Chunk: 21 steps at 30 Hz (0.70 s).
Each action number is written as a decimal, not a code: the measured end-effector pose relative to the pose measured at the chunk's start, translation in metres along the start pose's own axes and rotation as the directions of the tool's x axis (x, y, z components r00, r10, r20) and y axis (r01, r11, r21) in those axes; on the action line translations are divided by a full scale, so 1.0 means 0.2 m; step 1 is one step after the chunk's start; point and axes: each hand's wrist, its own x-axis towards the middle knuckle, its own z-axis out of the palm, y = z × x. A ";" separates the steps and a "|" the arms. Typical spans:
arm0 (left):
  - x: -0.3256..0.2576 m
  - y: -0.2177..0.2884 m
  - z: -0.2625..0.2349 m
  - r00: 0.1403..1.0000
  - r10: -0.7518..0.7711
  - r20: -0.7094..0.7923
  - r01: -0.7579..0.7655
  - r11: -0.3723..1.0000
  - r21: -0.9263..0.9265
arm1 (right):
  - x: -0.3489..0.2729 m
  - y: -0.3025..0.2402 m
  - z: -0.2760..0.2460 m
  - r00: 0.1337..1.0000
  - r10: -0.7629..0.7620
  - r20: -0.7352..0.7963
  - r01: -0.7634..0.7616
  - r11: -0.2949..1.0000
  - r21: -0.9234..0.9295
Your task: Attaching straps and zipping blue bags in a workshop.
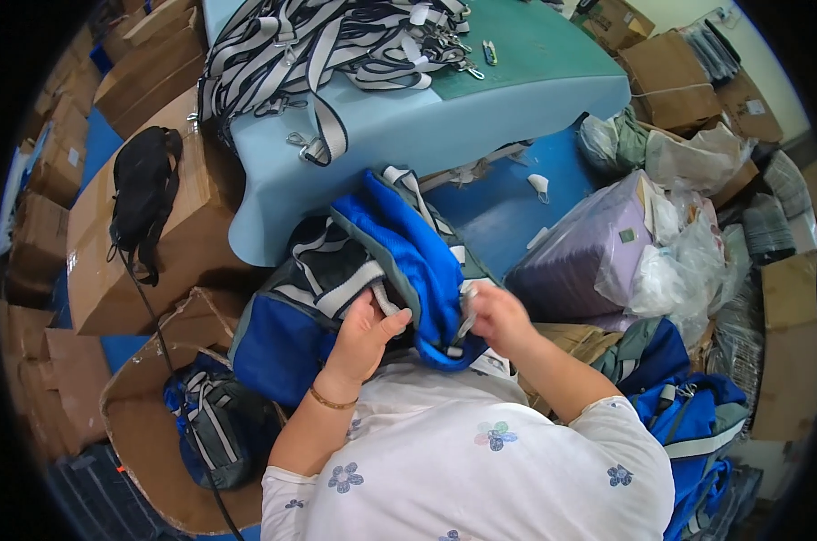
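A blue and dark grey duffel bag [282,347] with pale webbing straps lies across my lap, its bright blue side panel [426,261] folded upward. My left hand [363,335] is closed on a light grey strap [389,301] by the bag's middle, thumb pointing right. At the bag's right edge, my right hand [499,317] pinches a small greyish piece, perhaps a strap end or a clip; motion blurs it. Both hands work close together over the blue panel.
A pale blue and green table [553,54] stands ahead, heaped with striped straps [336,45] with metal hooks. At left are cartons, a black pouch [145,194] and an open box [138,397] with a bag. Plastic-wrapped bundles [589,243] and blue bags [697,424] lie right.
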 end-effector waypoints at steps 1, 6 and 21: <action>0.01 0.01 0.02 0.999 0.023 0.045 -0.024 1.000 0.018 | 0.02 -0.07 -0.04 0.996 -0.023 0.092 0.007 0.986 0.167; -0.06 0.06 0.13 0.998 -0.026 0.053 -0.004 0.870 0.493 | -0.10 -0.21 -0.03 0.961 -0.271 0.060 0.154 0.700 0.697; -0.06 0.06 0.08 0.980 0.198 -0.026 -0.164 0.873 0.459 | 0.20 -0.47 0.03 0.781 -0.595 -0.187 0.545 0.797 -0.261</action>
